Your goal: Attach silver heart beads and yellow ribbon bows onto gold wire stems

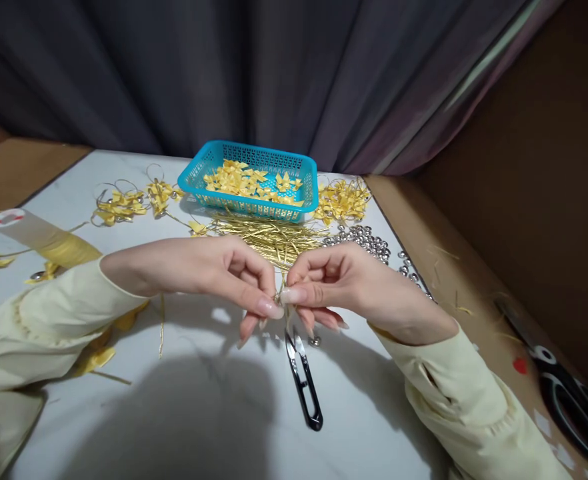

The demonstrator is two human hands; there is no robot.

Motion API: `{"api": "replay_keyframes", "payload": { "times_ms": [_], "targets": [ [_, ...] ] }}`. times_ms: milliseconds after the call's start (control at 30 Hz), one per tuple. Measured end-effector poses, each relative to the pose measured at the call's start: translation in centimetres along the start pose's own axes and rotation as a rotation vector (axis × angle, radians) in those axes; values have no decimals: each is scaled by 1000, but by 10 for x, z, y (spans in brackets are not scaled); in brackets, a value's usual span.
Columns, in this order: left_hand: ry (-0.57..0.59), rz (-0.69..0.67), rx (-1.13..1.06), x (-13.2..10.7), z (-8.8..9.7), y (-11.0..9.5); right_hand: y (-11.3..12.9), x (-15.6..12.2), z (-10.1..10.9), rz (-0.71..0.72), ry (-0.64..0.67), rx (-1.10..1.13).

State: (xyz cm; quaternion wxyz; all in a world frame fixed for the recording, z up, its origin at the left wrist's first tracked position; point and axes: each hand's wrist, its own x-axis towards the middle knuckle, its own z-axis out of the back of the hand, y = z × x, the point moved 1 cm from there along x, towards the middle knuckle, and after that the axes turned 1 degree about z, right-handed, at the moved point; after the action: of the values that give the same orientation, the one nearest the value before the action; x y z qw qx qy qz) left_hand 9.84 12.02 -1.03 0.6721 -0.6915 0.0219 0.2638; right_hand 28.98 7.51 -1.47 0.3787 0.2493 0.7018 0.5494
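My left hand and my right hand meet above the middle of the white table, thumbs and fingertips pinched together on a thin gold cord. The piece between the fingertips is tiny and mostly hidden. Just below the hands lie black thread snips, with a small silver bead beside them. Behind the hands is a heap of gold cords.
A blue basket of yellow ribbon bows stands at the back. Finished yellow bows with loops lie left of it, more bows right. Silver beads sit at the right edge. Black scissors lie on the brown surface, far right.
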Motion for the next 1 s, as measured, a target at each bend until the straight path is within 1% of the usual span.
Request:
{"api": "replay_keyframes", "payload": {
  "times_ms": [100,233,333,433,533,600,667,733,867,1000],
  "targets": [
    [-7,-17,-57,0,3,2,1,-2,1,-14,19,7],
    [-100,-57,-77,-2,9,2,1,-5,4,-11,55,-8],
    [-135,-33,-89,-3,10,0,3,-7,5,-34,70,-45],
    [-115,-26,-115,-4,9,-2,7,-11,7,-90,88,-150],
    [-67,-46,-121,-4,6,-3,12,-15,9,-121,100,-339],
    [-37,-48,-116,-4,5,-3,15,-18,11,-67,26,-520],
    [-13,-48,-118,-3,4,-3,19,-22,12,41,-104,-677],
    [-5,-42,-122,-3,3,-3,22,-25,11,141,-215,-760],
    [-4,-44,-115,-4,2,-3,23,-27,2,290,-312,-753],
    [-14,-50,-107,-3,1,-4,19,-23,-7,390,-352,-715]
  ]
}}
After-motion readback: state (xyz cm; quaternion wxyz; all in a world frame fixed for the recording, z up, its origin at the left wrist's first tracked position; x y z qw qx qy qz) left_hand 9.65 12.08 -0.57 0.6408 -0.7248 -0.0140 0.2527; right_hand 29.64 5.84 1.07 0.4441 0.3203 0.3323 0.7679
